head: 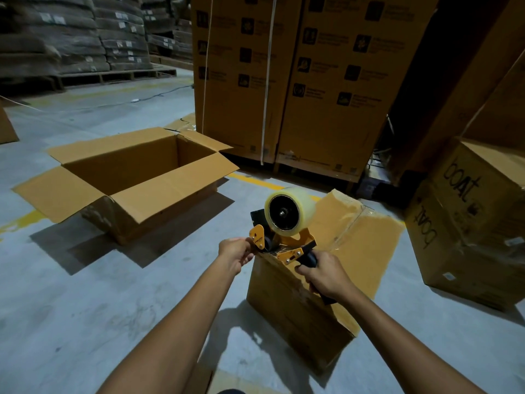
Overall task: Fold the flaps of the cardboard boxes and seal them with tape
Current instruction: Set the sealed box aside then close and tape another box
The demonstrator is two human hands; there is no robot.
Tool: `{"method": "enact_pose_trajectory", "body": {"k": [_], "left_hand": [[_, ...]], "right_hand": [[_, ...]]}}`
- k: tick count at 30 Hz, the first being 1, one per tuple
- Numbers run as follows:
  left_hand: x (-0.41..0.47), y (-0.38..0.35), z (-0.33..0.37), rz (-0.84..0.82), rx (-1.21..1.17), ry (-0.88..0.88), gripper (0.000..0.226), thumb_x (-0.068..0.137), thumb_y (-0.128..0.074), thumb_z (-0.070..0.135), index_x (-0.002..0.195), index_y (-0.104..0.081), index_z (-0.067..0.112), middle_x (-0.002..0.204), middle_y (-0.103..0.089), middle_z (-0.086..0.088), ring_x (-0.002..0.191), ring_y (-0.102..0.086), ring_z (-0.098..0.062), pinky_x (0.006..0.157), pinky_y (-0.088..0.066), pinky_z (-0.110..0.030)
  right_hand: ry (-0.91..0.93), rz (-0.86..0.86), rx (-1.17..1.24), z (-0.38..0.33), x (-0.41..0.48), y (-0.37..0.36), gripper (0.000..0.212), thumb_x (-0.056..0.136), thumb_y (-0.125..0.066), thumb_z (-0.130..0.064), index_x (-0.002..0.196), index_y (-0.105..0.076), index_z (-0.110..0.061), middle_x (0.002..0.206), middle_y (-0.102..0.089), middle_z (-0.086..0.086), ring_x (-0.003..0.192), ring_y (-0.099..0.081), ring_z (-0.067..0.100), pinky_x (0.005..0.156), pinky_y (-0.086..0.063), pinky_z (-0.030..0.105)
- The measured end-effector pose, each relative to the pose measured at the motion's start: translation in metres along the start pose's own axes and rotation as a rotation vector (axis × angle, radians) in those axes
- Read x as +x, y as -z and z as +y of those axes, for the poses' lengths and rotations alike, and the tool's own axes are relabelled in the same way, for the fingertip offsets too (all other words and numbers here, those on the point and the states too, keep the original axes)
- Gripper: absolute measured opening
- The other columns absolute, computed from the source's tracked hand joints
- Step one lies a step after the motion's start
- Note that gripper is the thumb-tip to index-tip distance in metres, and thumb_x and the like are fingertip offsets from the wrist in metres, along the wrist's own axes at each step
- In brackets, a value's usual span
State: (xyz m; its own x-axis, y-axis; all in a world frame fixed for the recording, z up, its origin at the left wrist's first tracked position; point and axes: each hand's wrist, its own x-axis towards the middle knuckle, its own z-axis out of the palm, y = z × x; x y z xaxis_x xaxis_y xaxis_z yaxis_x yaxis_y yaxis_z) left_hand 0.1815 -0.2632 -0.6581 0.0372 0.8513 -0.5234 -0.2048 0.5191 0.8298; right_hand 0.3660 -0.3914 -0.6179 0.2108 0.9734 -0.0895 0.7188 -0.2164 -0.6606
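A closed cardboard box (360,251) stands on the floor in front of me, with clear tape along its top seam. An orange tape dispenser (284,223) with a roll of clear tape sits at the box's near top edge. My right hand (326,275) grips its black handle. My left hand (237,253) pinches the dispenser's front end, where the tape comes out. To the left stands an open cardboard box (136,177), empty, with all its flaps spread outward.
Tall stacks of printed cartons (298,81) on a pallet rise behind the boxes. Two brown cartons (477,223) are stacked at the right. Wrapped sacks on pallets (71,38) fill the far left. The grey concrete floor (99,294) has yellow lines.
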Motion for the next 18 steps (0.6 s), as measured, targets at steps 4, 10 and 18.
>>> {"method": "enact_pose_trajectory", "body": {"k": [4,10,18], "left_hand": [[0.029,0.003,0.012,-0.029,0.126,0.003,0.024,0.09,-0.045,-0.01,0.087,-0.067,0.0,0.066,-0.065,-0.017,0.042,-0.055,-0.016,0.04,-0.046,-0.022],[0.059,0.004,0.003,-0.083,0.246,-0.058,0.022,0.093,-0.047,-0.012,0.102,-0.068,-0.009,0.079,-0.068,-0.021,0.041,-0.059,-0.015,0.042,-0.047,-0.022],[0.07,0.006,-0.024,-0.093,0.305,-0.097,0.03,0.093,-0.045,-0.014,0.079,-0.07,-0.003,0.066,-0.068,-0.015,0.051,-0.06,-0.019,0.043,-0.047,-0.022]], "right_hand": [[0.002,0.021,-0.05,-0.001,0.022,-0.013,0.017,0.09,-0.07,-0.025,0.101,-0.058,-0.02,0.086,-0.064,0.001,0.071,-0.062,0.017,0.064,-0.052,0.036],[-0.025,0.02,-0.125,0.009,0.04,-0.026,0.015,0.09,-0.067,-0.025,0.101,-0.059,-0.019,0.079,-0.059,-0.004,0.061,-0.056,0.011,0.054,-0.041,0.026],[-0.017,-0.02,-0.202,0.021,0.047,-0.033,0.018,0.089,-0.067,-0.031,0.102,-0.055,-0.031,0.085,-0.058,-0.009,0.074,-0.055,0.012,0.059,-0.039,0.028]]}}
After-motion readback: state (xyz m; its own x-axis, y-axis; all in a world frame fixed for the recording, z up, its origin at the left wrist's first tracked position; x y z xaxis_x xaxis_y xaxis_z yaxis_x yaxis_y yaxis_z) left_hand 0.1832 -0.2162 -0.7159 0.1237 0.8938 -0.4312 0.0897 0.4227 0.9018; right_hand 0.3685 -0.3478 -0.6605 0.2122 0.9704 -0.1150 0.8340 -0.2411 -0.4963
